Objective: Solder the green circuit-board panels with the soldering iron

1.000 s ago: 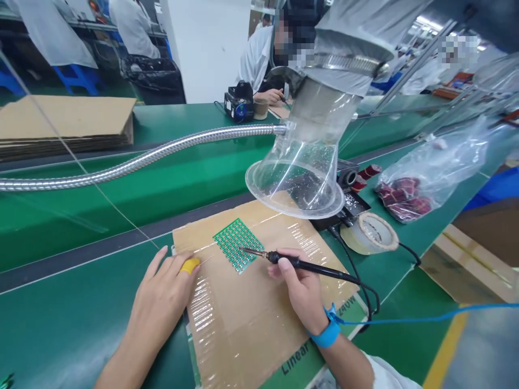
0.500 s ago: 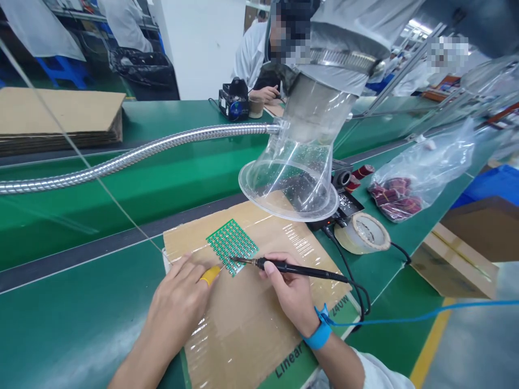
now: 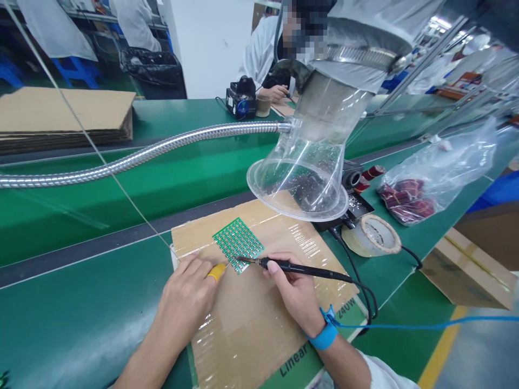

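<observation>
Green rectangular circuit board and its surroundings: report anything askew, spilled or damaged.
The clear, glossy covering on the brown cardboard sheet looks odd: it is wrinkled near both sides. The green circuit board shows no obvious spill; its details are too small to judge.

Ahead of you: white pillar. Blue stools, upper left. Your lower right: grey floor, yellow stripe.

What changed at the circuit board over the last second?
Left hand moved right, bringing the solder wire to the circuit board, near the soldering iron's tip, which shifted slightly toward the person. Nothing newly grasped or released: right hand still holds the soldering iron; circuit board stayed put.
</observation>
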`<move>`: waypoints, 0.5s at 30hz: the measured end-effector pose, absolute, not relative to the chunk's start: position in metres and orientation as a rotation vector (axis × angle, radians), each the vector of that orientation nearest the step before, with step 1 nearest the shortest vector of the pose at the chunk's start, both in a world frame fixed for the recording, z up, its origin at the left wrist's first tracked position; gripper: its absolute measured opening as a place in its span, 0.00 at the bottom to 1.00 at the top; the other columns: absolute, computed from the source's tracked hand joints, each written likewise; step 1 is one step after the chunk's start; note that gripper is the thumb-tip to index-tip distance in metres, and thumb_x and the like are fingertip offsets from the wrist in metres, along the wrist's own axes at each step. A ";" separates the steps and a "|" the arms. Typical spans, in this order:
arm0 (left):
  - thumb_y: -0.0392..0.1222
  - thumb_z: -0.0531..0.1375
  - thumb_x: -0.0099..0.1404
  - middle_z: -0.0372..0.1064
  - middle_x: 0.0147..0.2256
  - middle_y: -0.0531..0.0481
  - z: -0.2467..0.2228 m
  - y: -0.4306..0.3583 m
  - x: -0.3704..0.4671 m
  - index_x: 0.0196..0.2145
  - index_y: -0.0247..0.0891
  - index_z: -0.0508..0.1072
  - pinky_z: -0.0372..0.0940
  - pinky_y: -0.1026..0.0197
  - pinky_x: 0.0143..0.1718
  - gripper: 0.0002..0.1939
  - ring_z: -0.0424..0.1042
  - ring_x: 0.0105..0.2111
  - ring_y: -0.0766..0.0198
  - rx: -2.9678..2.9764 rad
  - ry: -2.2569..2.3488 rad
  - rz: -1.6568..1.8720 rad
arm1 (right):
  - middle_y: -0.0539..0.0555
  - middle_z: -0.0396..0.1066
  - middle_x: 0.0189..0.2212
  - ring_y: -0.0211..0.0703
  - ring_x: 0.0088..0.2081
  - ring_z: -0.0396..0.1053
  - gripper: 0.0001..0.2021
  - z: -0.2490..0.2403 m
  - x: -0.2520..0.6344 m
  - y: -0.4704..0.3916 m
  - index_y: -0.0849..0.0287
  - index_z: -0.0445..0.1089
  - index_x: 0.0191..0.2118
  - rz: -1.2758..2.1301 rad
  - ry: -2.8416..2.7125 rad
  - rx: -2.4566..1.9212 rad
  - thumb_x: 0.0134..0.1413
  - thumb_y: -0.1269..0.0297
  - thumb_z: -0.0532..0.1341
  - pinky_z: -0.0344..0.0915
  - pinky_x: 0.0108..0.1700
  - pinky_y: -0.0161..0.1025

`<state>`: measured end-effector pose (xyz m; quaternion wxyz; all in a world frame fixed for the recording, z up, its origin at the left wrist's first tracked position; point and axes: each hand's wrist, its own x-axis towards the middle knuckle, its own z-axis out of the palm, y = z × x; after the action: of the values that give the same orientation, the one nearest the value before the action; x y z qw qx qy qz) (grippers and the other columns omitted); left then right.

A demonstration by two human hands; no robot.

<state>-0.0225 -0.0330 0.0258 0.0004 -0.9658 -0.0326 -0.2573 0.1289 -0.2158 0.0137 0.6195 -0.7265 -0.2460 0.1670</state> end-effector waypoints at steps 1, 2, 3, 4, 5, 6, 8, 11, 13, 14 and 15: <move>0.27 0.58 0.67 0.65 0.25 0.51 0.026 -0.033 -0.022 0.22 0.39 0.68 0.70 0.50 0.50 0.16 0.67 0.29 0.61 -3.033 -0.108 -0.811 | 0.53 0.78 0.30 0.47 0.32 0.77 0.12 0.014 0.129 -0.216 0.55 0.76 0.42 0.383 -0.557 -1.662 0.63 0.52 0.66 0.75 0.37 0.43; 0.28 0.57 0.67 0.65 0.25 0.52 0.026 -0.033 -0.022 0.22 0.39 0.68 0.70 0.50 0.50 0.16 0.67 0.29 0.61 -3.035 -0.117 -0.822 | 0.53 0.78 0.31 0.47 0.31 0.78 0.12 0.014 0.129 -0.215 0.55 0.76 0.42 0.381 -0.545 -1.648 0.63 0.52 0.66 0.75 0.36 0.42; 0.28 0.57 0.67 0.66 0.25 0.52 0.026 -0.033 -0.022 0.23 0.40 0.68 0.70 0.50 0.51 0.16 0.67 0.29 0.62 -3.036 -0.125 -0.834 | 0.53 0.78 0.31 0.46 0.31 0.78 0.12 0.014 0.129 -0.215 0.55 0.76 0.42 0.381 -0.532 -1.633 0.63 0.52 0.66 0.76 0.36 0.42; 0.28 0.58 0.68 0.66 0.25 0.52 0.026 -0.033 -0.022 0.22 0.40 0.68 0.70 0.50 0.51 0.16 0.67 0.29 0.62 -3.035 -0.132 -0.844 | 0.53 0.78 0.32 0.46 0.31 0.78 0.12 0.014 0.129 -0.215 0.55 0.76 0.43 0.384 -0.522 -1.621 0.63 0.52 0.66 0.76 0.35 0.41; 0.28 0.58 0.68 0.66 0.25 0.52 0.025 -0.033 -0.022 0.22 0.40 0.67 0.70 0.50 0.50 0.17 0.67 0.29 0.62 -3.029 -0.134 -0.850 | 0.53 0.79 0.32 0.46 0.31 0.78 0.12 0.014 0.129 -0.215 0.55 0.76 0.43 0.388 -0.518 -1.613 0.63 0.52 0.66 0.76 0.35 0.40; 0.28 0.58 0.68 0.66 0.25 0.51 0.025 -0.033 -0.022 0.21 0.39 0.67 0.70 0.50 0.49 0.17 0.67 0.28 0.62 -3.021 -0.133 -0.845 | 0.53 0.79 0.33 0.45 0.31 0.78 0.12 0.013 0.129 -0.215 0.55 0.76 0.43 0.395 -0.519 -1.610 0.63 0.52 0.66 0.76 0.35 0.40; 0.28 0.57 0.67 0.66 0.25 0.50 0.025 -0.033 -0.020 0.20 0.39 0.67 0.70 0.50 0.47 0.18 0.68 0.29 0.61 -3.000 -0.125 -0.821 | 0.53 0.79 0.34 0.45 0.31 0.78 0.12 0.012 0.129 -0.215 0.55 0.76 0.43 0.404 -0.535 -1.619 0.63 0.52 0.67 0.76 0.36 0.40; 0.28 0.56 0.68 0.68 0.26 0.48 0.024 -0.032 -0.018 0.20 0.38 0.67 0.70 0.50 0.45 0.18 0.69 0.29 0.59 -2.972 -0.124 -0.812 | 0.53 0.79 0.33 0.45 0.32 0.78 0.11 0.010 0.130 -0.216 0.55 0.76 0.43 0.394 -0.573 -1.643 0.64 0.53 0.66 0.76 0.37 0.39; 0.28 0.55 0.68 0.69 0.26 0.48 0.024 -0.032 -0.018 0.20 0.38 0.67 0.70 0.51 0.45 0.19 0.70 0.29 0.60 -2.968 -0.122 -0.827 | 0.52 0.78 0.32 0.44 0.32 0.78 0.11 0.009 0.130 -0.216 0.55 0.76 0.43 0.382 -0.585 -1.641 0.64 0.53 0.66 0.76 0.37 0.38; 0.28 0.55 0.69 0.69 0.26 0.49 0.025 -0.033 -0.018 0.20 0.38 0.67 0.70 0.50 0.46 0.19 0.70 0.30 0.60 -2.975 -0.124 -0.837 | 0.52 0.78 0.32 0.44 0.32 0.78 0.11 0.009 0.130 -0.216 0.55 0.76 0.43 0.374 -0.577 -1.628 0.64 0.53 0.66 0.76 0.36 0.38; 0.29 0.55 0.70 0.69 0.26 0.49 0.025 -0.033 -0.019 0.20 0.39 0.67 0.70 0.50 0.48 0.19 0.70 0.30 0.60 -2.987 -0.131 -0.851 | 0.52 0.79 0.32 0.43 0.31 0.78 0.10 0.009 0.130 -0.215 0.55 0.76 0.43 0.365 -0.562 -1.609 0.64 0.54 0.66 0.76 0.35 0.37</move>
<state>-0.0192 -0.0333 0.0248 0.0165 -0.9607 -0.0422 -0.2737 0.1303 -0.2152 0.0093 0.6436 -0.7065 -0.2469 0.1604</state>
